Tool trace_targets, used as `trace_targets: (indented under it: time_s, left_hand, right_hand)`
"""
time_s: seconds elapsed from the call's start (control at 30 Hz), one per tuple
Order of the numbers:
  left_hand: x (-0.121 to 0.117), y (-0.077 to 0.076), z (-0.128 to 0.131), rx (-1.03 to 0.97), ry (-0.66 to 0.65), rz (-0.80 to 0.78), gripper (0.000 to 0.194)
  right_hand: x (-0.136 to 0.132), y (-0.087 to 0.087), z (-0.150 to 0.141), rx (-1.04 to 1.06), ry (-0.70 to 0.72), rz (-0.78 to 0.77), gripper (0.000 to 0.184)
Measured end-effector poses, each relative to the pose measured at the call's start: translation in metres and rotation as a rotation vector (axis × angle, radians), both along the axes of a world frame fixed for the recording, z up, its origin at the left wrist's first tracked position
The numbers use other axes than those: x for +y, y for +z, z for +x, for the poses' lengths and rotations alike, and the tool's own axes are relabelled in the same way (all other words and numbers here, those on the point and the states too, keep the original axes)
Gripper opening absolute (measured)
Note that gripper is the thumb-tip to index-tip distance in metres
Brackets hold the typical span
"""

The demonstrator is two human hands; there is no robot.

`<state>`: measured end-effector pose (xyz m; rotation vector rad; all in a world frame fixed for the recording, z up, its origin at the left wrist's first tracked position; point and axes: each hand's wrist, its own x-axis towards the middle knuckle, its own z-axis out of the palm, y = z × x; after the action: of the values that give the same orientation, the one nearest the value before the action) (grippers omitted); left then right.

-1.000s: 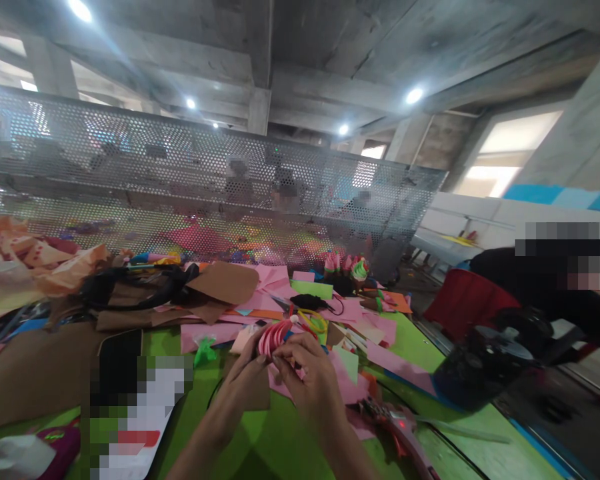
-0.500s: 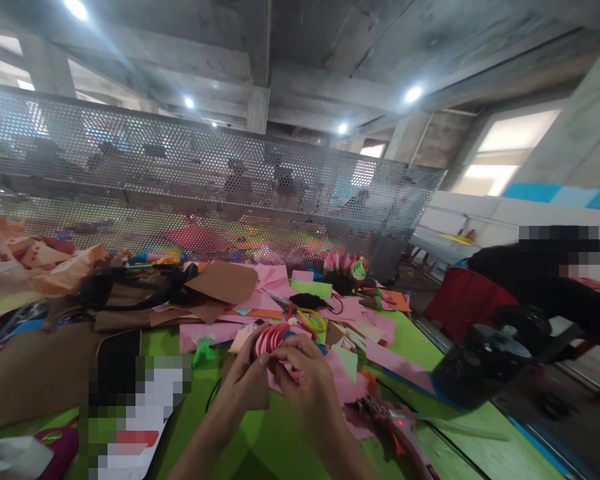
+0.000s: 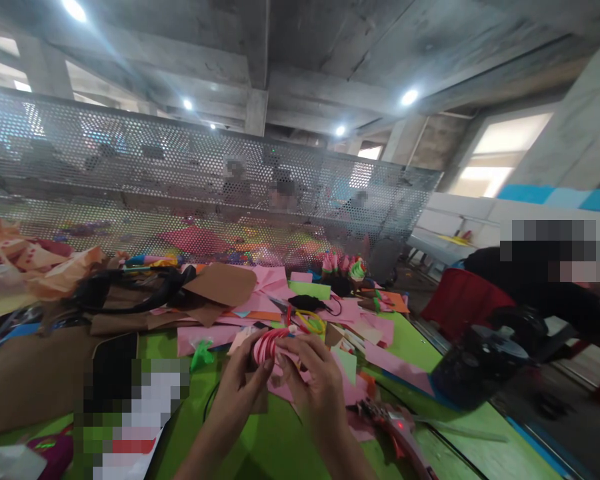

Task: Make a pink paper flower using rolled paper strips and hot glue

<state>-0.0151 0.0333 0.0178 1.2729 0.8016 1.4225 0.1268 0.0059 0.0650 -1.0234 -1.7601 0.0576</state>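
A pink-and-red striped coil of thin strips is between my two hands, above the green tabletop. My left hand is wrapped round the coil's left side, thumb at its lower edge. From the other side my right hand pinches the coil, fingers over its top right and thumb below. The right fingers cover part of it. Below and behind the hands are brown and pink paper pieces. Nearest to my right forearm lies a glue gun with a lit red light.
Pink sheets, a brown piece, a black mask and a green-topped paper cupcake clutter the back. At the right edge stands a dark container. A perforated metal screen rises behind. Someone in black sits by a red chair.
The coil has turned in my hands, its striped side now facing me more. My right fingers have shifted over its top, and the left thumb has moved slightly. The view has shifted slightly.
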Motion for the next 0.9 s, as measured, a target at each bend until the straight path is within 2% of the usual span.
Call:
trace_targets:
  time_s: [0.17,0.5,0.77,0.9]
  left_hand:
    - [0.0004,-0.0034,0.0004,0.069,0.007,0.014,0.046]
    - [0.0025,-0.0045,-0.0003,0.073,-0.019,-0.038,0.043]
    - [-0.0009,-0.0015,-0.0011,0.021,-0.037,-0.105,0.042]
    - [-0.0010,-0.0006,-0.0014,0.027,-0.056,-0.081,0.041]
  right_hand:
    - [-0.0013,0.0011,-0.0004,-0.134,-0.073,0.021,0.025]
    - [-0.0038,0.0043,-0.0015,-0.328,-0.163,0.085,0.020]
    - [-0.0043,0.0057,-0.0009,-0.372,-0.161,0.112,0.023]
    - [-0.0041,0.0074,-0.0013,-0.376,-0.170,0.107,0.021]
